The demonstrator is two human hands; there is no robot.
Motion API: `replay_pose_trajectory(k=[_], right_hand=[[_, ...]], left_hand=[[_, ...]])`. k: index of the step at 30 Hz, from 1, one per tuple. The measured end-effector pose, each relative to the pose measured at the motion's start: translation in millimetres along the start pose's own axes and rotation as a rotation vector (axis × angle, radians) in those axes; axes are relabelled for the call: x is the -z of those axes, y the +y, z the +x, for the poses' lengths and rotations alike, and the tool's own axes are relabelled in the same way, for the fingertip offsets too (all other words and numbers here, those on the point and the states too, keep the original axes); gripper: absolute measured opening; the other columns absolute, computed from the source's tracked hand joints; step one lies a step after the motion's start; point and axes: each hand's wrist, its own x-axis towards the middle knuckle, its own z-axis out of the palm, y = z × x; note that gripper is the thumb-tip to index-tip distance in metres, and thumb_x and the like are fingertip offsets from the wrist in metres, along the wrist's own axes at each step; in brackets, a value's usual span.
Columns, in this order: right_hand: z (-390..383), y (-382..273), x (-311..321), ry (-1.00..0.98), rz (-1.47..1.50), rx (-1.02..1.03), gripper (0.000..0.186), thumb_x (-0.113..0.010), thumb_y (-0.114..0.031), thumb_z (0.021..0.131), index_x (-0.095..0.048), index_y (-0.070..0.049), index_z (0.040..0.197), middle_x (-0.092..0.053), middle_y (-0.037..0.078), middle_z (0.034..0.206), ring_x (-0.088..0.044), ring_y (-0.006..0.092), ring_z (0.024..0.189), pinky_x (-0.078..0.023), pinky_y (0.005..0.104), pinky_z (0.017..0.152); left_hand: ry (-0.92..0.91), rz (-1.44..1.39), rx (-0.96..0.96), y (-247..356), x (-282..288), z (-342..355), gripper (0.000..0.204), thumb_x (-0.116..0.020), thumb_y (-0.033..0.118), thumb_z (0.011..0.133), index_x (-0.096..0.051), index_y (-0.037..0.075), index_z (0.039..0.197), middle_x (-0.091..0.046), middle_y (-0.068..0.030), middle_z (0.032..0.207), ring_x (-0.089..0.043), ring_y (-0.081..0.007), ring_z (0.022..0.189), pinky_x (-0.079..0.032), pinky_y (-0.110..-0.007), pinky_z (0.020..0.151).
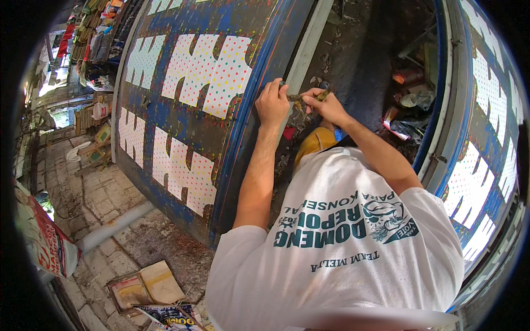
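My left hand (271,105) is at the edge of the long printing table (234,135), its fingers bent round the end of a small brownish-green, stick-like thing (296,98). From the other side my right hand (331,108) pinches the same thing, with a yellowish-green bit (322,95) showing at its fingertips. Both hands are close together over the gap beside the pale metal rail (302,55). What exactly they hold is too small to make out. White cut pieces with coloured dots (227,77) lie in rows on the table to the left of my hands.
A second table with dotted pieces (469,185) stands to the right. Between the tables lie plastic litter (408,99) and dry leaves. At lower left are a grey pipe (116,225), an opened piece of cardboard (149,287) and a printed sack (49,237) on the brick floor.
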Motion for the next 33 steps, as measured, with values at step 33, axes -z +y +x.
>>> replay_pose_trajectory(k=[33], right_hand=[[53, -110, 226, 0.642, 0.251, -0.128, 0.019, -0.069, -0.025, 0.105, -0.068, -0.007, 0.105, -0.064, 0.000, 0.074, -0.052, 0.0052, 0.063, -0.038, 0.0223, 0.056]], left_hand=[[0.608, -1.960, 0.652, -111, 32, 206, 0.031, -0.058, 0.032, 0.111, -0.062, 0.003, 0.119, -0.061, -0.0037, 0.090, -0.059, -0.0137, 0.068, -0.057, -0.027, 0.059]])
